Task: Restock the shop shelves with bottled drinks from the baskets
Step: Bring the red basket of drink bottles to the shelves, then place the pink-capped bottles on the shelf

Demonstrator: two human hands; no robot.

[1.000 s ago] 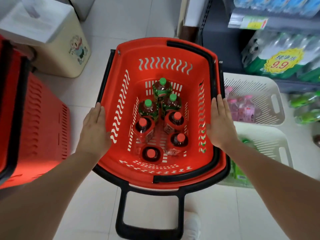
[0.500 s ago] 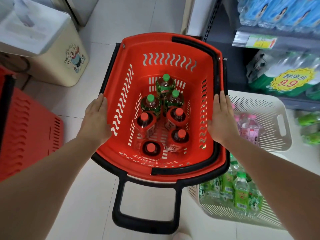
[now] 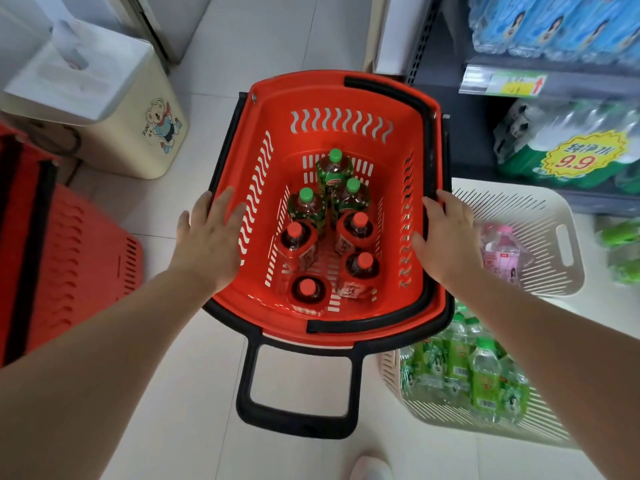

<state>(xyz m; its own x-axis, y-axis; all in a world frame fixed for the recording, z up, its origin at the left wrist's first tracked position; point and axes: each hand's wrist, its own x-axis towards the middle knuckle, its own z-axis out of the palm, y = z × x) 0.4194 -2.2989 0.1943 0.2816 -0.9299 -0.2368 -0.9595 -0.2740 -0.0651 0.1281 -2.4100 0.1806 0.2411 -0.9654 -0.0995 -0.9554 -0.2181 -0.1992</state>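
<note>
Since the earlier frames the white basket (image 3: 450, 419) at lower right has come further into view, and the left hand's (image 3: 207, 239) fingers have fanned out. That basket holds green-labelled bottles, too crowded to count. At centre, left hand and right hand (image 3: 446, 237) lie flat, fingers straight, on opposite rims of the red basket (image 3: 341, 98), clasping nothing; probably they steady it for sliding toward the shelf (image 3: 485, 81) at upper right. Inside stand seven bottles: four red-capped bottles (image 3: 295, 231) nearer, three green-capped bottles (image 3: 335, 156) beyond. At right centre, a second white basket (image 3: 540, 216) holds pink bottles.
</note>
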